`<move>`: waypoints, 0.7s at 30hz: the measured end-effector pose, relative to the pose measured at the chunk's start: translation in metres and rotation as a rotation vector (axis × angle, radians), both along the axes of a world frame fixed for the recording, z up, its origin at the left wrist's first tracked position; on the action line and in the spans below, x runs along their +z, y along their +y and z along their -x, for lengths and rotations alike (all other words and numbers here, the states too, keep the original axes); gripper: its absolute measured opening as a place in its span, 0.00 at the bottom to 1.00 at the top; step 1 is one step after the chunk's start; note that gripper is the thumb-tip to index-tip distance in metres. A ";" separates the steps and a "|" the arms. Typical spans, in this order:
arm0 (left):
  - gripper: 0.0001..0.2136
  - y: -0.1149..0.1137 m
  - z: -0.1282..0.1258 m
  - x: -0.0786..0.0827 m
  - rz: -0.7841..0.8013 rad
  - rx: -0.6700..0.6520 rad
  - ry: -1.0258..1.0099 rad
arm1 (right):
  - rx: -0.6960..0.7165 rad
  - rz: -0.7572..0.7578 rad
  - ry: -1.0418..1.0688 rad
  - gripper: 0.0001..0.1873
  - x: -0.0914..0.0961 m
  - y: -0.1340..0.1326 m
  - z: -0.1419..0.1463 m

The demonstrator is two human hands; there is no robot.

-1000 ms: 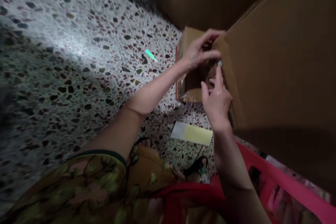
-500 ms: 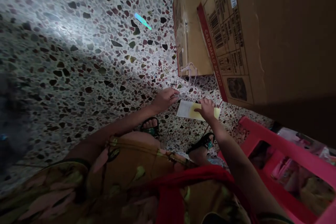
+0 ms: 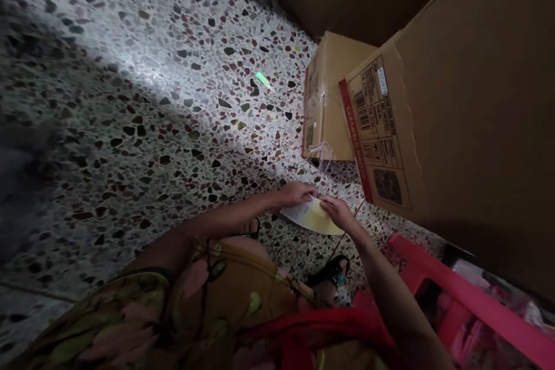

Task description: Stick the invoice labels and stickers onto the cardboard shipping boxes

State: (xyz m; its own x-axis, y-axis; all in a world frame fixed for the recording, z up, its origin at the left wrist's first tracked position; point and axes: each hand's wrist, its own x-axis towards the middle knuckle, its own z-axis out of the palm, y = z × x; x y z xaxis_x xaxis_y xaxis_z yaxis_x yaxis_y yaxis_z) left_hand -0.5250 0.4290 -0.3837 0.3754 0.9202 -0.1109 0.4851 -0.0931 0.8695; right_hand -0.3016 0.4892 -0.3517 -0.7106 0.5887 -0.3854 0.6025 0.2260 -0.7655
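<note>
Both hands are low over the terrazzo floor (image 3: 143, 98), pinched onto one paper slip (image 3: 313, 217). The left hand (image 3: 298, 192) grips the slip's far-left edge with the fingers curled shut. The right hand (image 3: 337, 211) nips the right edge between thumb and fingertips. The slip is part white, part pale yellow, and it bows between the two grips. Whether its near edge touches the floor I cannot tell.

It sits just near of a smaller box (image 3: 324, 105) and left of the large cardboard box (image 3: 459, 104), whose printed end panel faces it. A pink plastic crate (image 3: 459, 300) stands at the near right, and a sandal (image 3: 333, 272) shows just below the slip.

By its looks the slip is very light, thin and limp — it will sag and flutter rather than keep its shape, and it creases or tears easily. A hard squeeze is not needed. Opposite edges, as the hands have it, look like the best hold — a light pinch on each side should keep it flat, while a one-corner grip would let it droop.
</note>
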 end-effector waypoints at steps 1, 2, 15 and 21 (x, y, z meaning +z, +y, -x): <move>0.10 -0.001 0.008 0.006 0.024 0.003 -0.102 | 0.000 0.047 0.013 0.18 0.006 0.000 0.006; 0.09 -0.001 0.015 0.011 0.048 0.005 -0.195 | -0.010 0.103 0.031 0.19 0.011 -0.001 0.011; 0.10 -0.006 0.045 0.038 0.145 0.144 -0.394 | -0.047 0.372 0.010 0.23 0.050 0.011 0.031; 0.12 -0.009 0.074 0.032 0.197 0.259 -0.196 | -0.001 0.046 -0.188 0.13 0.035 0.043 0.002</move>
